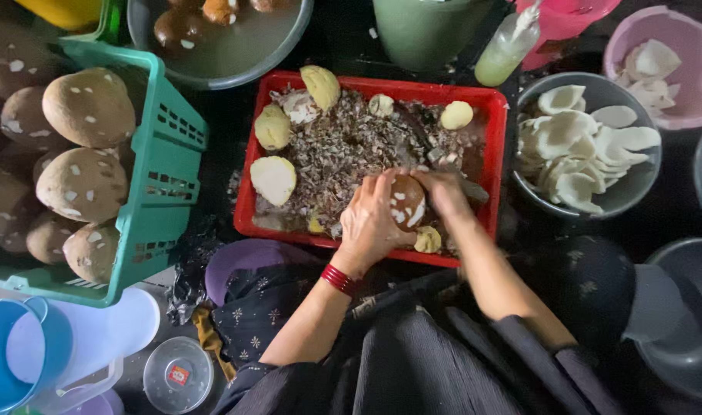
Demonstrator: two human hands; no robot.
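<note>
My left hand (pixel 370 223) grips a round brown coconut kernel (pixel 407 201) with white scraped patches, held over the near side of a red tray (pixel 247 192). My right hand (pixel 447 192) presses against the kernel's right side and holds a dark blade (pixel 474 190) that sticks out to the right. The tray is full of brown shavings (pixel 343 150), with several pale peeled pieces (pixel 273 180) lying among them. Red bangles ring my left wrist.
A green basket (pixel 163 165) at the left holds several brown kernels. A grey bowl (pixel 624 198) and a pink bowl (pixel 697 46) at the right hold white slices. A basin of water (pixel 236 58) sits behind, a blue jug (pixel 13 361) at the lower left.
</note>
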